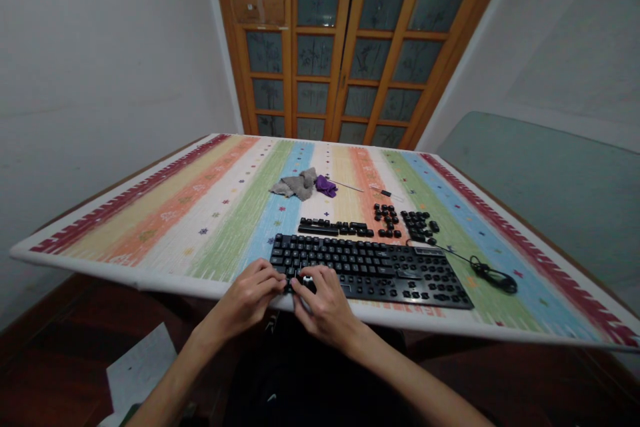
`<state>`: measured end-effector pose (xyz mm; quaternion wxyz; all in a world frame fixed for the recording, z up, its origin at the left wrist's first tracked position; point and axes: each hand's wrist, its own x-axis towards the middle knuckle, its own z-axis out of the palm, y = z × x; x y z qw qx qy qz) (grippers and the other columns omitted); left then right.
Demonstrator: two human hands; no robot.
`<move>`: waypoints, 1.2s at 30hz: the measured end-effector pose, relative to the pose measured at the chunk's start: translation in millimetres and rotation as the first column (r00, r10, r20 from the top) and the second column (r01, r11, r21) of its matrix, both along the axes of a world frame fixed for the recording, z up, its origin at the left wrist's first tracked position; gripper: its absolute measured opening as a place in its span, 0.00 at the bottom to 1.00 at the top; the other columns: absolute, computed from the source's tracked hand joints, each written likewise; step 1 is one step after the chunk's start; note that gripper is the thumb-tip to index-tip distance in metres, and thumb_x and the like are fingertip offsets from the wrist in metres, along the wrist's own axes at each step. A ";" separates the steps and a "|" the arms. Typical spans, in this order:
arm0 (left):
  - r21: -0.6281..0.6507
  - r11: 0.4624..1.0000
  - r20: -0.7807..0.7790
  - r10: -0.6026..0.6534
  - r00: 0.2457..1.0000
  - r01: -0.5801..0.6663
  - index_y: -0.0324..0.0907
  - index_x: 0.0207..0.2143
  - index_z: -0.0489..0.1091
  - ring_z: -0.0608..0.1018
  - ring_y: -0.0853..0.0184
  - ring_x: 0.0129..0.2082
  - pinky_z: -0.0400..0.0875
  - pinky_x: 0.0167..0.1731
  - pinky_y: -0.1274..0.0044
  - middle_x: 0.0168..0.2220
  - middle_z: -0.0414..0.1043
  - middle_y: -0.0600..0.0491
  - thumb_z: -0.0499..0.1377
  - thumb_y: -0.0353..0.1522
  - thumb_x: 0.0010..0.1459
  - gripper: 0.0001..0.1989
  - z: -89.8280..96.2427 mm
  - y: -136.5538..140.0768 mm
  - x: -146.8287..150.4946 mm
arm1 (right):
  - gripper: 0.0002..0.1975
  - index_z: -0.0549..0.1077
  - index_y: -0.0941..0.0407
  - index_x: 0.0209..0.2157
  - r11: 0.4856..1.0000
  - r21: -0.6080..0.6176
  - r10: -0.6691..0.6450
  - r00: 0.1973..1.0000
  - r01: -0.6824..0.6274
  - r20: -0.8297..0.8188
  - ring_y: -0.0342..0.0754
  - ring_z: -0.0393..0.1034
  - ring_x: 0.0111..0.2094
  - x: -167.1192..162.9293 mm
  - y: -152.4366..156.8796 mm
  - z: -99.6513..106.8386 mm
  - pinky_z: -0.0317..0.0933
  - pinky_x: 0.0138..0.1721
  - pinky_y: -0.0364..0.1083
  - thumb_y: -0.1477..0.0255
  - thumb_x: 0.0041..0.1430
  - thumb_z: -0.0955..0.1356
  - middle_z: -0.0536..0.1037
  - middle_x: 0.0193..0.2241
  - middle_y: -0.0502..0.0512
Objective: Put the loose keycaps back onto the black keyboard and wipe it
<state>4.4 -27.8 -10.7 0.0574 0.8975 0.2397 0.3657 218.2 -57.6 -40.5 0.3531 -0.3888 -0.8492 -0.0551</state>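
A black keyboard (pixel 360 260) lies along the table's near edge. Keycaps fill its upper and left part, while bare switch sockets show on the right and along the bottom. My left hand (pixel 257 288) is at the keyboard's lower left corner, its fingers bent and pressed together. Close beside it, my right hand (pixel 325 300) curls over the bottom row with thumb and forefinger drawn in. A small black-and-white thing shows between the right fingers, too hidden to name. Behind the keyboard lie loose keycaps (pixel 387 220) in groups, with a long spacebar (pixel 318 230) at the left.
A grey cloth (pixel 299 185) and a purple cloth (pixel 327 186) lie farther back, with a thin metal rod (pixel 347 185) and a small tool with a black part (pixel 385 193). The keyboard's coiled cable (pixel 495 277) rests at right. A striped tablecloth (pixel 195 213) covers the table.
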 end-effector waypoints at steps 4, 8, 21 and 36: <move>0.012 0.998 0.030 0.055 0.998 -0.055 0.39 0.40 0.71 0.72 0.64 0.39 0.72 0.39 0.72 0.38 0.76 0.48 0.54 0.20 0.63 0.09 -3.0 0.8 1.5 | 0.15 0.72 0.59 0.49 1.000 -0.003 0.001 1.000 -0.001 0.021 0.57 0.63 0.46 0.0 -0.6 -1.2 0.61 0.45 0.55 0.76 0.61 0.67 0.71 0.45 0.64; -0.005 0.998 0.008 0.061 0.998 -0.061 0.39 0.38 0.72 0.72 0.64 0.39 0.73 0.39 0.72 0.38 0.76 0.48 0.54 0.20 0.62 0.09 -5.4 0.3 0.2 | 0.15 0.72 0.59 0.49 1.000 -0.003 0.009 1.000 -0.009 0.015 0.57 0.63 0.46 0.2 -0.6 -2.1 0.61 0.46 0.55 0.76 0.60 0.68 0.71 0.45 0.64; 0.008 0.998 0.021 0.061 0.998 -0.062 0.39 0.46 0.71 0.71 0.64 0.38 0.74 0.38 0.71 0.39 0.77 0.48 0.55 0.21 0.63 0.12 -5.3 0.3 -3.0 | 0.15 0.71 0.60 0.50 1.000 -0.017 0.005 1.000 -0.005 0.009 0.57 0.62 0.47 0.0 -0.9 -3.5 0.62 0.46 0.55 0.76 0.61 0.66 0.71 0.47 0.64; 0.003 0.997 -0.074 0.078 0.994 -0.078 0.39 0.35 0.70 0.70 0.63 0.39 0.71 0.40 0.72 0.37 0.74 0.49 0.52 0.19 0.63 0.11 2.9 -3.1 1.1 | 0.14 0.73 0.61 0.48 1.000 0.016 0.006 1.000 -0.006 -0.001 0.57 0.62 0.45 -1.7 -0.9 -0.1 0.61 0.45 0.54 0.77 0.60 0.67 0.71 0.45 0.64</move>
